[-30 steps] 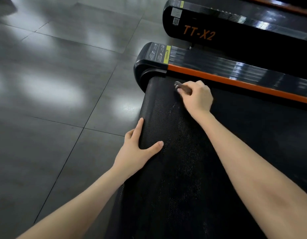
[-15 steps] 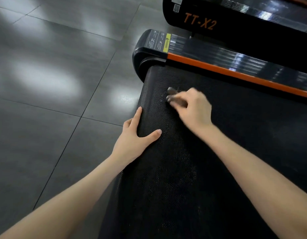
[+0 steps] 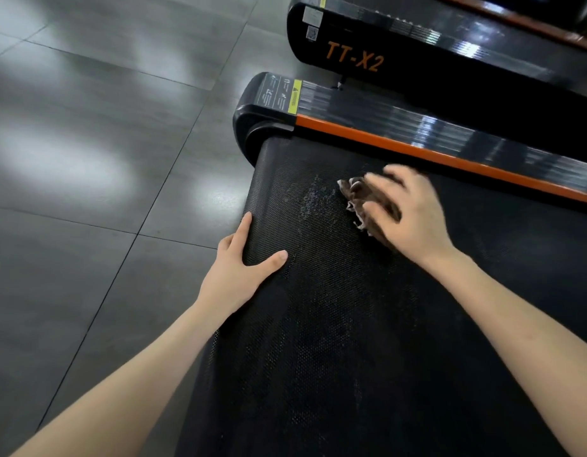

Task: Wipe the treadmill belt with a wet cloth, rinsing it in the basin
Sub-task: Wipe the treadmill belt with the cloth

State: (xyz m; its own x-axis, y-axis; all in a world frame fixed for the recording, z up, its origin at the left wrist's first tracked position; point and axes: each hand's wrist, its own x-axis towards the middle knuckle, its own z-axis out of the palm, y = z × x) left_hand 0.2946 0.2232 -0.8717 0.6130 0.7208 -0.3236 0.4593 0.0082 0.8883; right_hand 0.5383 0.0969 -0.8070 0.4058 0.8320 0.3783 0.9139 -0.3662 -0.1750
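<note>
Wiping is seemingly running midway: the right hand point(image 3: 414, 219) is clutching the crumpled brown cloth point(image 3: 359, 196) on the black textured treadmill belt point(image 3: 318, 341) right of centre, pale streaks point(image 3: 308, 201) are showing just left of it, the left hand point(image 3: 236, 272) is resting straight-fingered over the belt's left edge, and no basin is appearing.
</note>
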